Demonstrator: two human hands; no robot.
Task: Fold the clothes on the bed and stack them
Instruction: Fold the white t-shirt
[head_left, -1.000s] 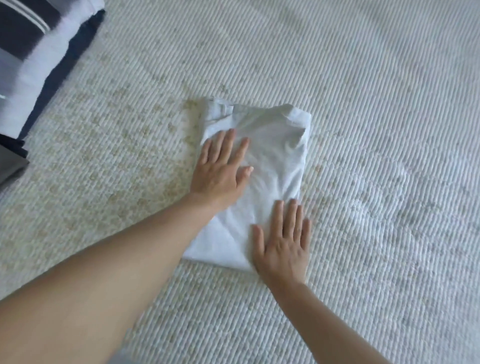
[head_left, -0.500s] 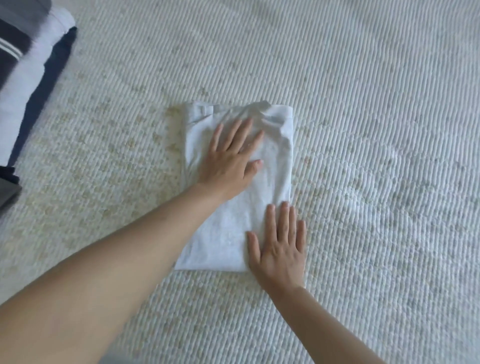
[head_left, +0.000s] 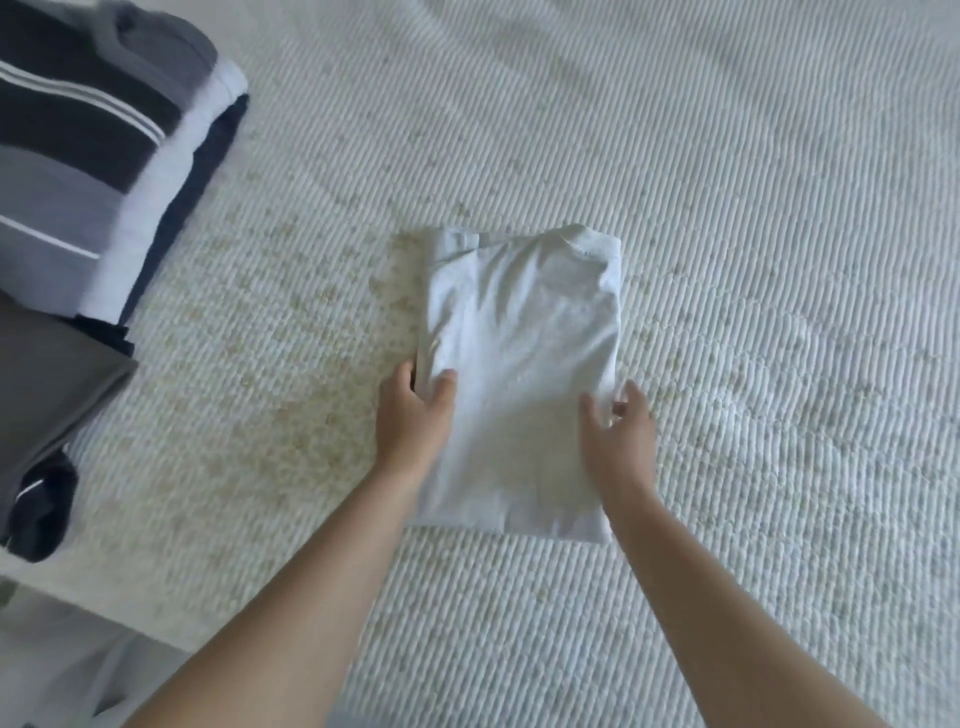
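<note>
- Your left hand (head_left: 413, 410) pinches the folded white shirt (head_left: 524, 374) at its 9 o'clock edge, ready to lift.
- Your right hand (head_left: 618, 431) seemingly grips the 3 o'clock edge (blurred).
- The stack (head_left: 98, 171) waits at 10 o'clock.

A folded shirt (head_left: 519, 374) lies on the bed (head_left: 727, 208) in front of me, near the middle. My left hand (head_left: 413, 415) grips its left edge toward the near end, thumb on top, fingers tucked under. My right hand (head_left: 618, 431) holds its right edge, directly across. A stack of folded clothes (head_left: 98, 171) sits far to the left, well apart from the shirt. Nearer me on the left lies another garment (head_left: 47, 405).
</note>
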